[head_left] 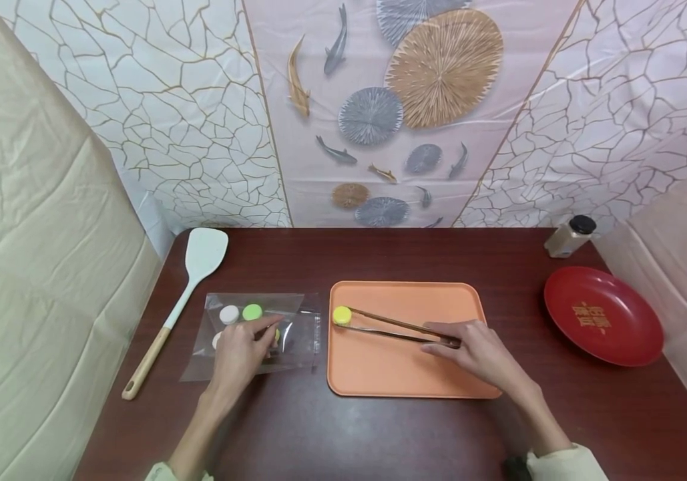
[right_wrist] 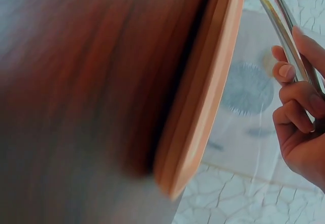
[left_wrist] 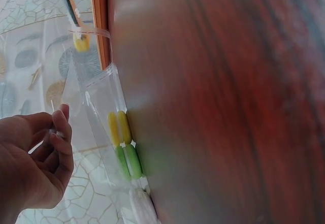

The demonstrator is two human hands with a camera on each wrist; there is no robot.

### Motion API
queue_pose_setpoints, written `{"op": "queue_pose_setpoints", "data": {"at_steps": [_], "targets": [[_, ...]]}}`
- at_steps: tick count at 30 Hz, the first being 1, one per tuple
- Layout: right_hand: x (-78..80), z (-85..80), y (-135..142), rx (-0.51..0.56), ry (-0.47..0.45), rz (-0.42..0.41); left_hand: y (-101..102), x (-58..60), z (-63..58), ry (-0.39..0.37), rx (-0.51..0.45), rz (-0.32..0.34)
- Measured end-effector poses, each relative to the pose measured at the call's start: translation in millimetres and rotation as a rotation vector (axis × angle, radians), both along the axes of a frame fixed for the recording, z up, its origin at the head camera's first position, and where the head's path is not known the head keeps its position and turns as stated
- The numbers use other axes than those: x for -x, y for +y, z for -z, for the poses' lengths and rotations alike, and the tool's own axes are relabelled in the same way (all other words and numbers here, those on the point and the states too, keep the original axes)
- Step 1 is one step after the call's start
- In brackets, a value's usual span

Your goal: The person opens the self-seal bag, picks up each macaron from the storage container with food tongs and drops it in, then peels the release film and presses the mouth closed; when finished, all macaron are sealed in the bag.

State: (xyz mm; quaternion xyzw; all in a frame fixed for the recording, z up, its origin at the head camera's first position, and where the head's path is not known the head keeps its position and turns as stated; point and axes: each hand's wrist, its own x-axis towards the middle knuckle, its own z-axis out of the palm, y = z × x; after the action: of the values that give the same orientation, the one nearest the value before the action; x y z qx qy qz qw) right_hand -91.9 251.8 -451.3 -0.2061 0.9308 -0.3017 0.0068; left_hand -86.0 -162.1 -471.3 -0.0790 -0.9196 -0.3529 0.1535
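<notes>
My left hand (head_left: pixel 240 353) pinches the upper film of a clear plastic bag (head_left: pixel 302 357) between thumb and fingertips, raising it a little. Inside the bag lie several macarons: a white one (head_left: pixel 229 314), a green one (head_left: pixel 252 312) and a yellow one (left_wrist: pixel 120 127), some partly hidden by the hand. With curled fingers my right hand (head_left: pixel 483 349) grips metal tongs (head_left: pixel 394 332) near their joined end. Between the tong tips sits a yellow macaron (head_left: pixel 342 315), over the left edge of an orange tray (head_left: pixel 403 377), close to the bag's mouth.
A spatula (head_left: pixel 206 254) with a wooden handle lies at the left. To the right stand a red plate (head_left: pixel 625 327), tilted against the side cloth, and a small jar (head_left: pixel 567 238) with a black lid. Patterned cloth walls (head_left: pixel 199 133) border the dark table (head_left: pixel 283 434).
</notes>
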Motion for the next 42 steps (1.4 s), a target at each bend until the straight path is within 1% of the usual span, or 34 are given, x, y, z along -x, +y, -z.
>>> {"op": "queue_pose_setpoints", "data": {"at_steps": [6,11,17,23,32,37,42], "targets": [[6.5,-3.8,-32,-0.011,-0.01,-0.056,-1,0.6,0.5,-0.007,0.0,-0.004],[12.7,-5.4,-60,-0.05,0.017,-0.098,-1,0.5,-0.7,-0.024,0.005,-0.004],[21.6,-4.8,-89,-0.083,0.052,-0.109,-1,0.7,-0.2,-0.019,-0.001,0.01],[29.1,-3.9,-110,-0.098,0.08,-0.113,-2,0.9,0.0,-0.012,-0.01,0.008],[35.7,4.2,-134,-0.102,0.135,-0.118,-2,1.9,0.4,0.013,-0.003,0.02],[36.6,8.5,-140,-0.1,0.133,-0.111,-2,1.8,0.5,0.02,0.002,0.021],[36.4,10.2,-141,-0.095,0.11,-0.108,-3,2.0,1.1,0.015,-0.001,0.017]]}}
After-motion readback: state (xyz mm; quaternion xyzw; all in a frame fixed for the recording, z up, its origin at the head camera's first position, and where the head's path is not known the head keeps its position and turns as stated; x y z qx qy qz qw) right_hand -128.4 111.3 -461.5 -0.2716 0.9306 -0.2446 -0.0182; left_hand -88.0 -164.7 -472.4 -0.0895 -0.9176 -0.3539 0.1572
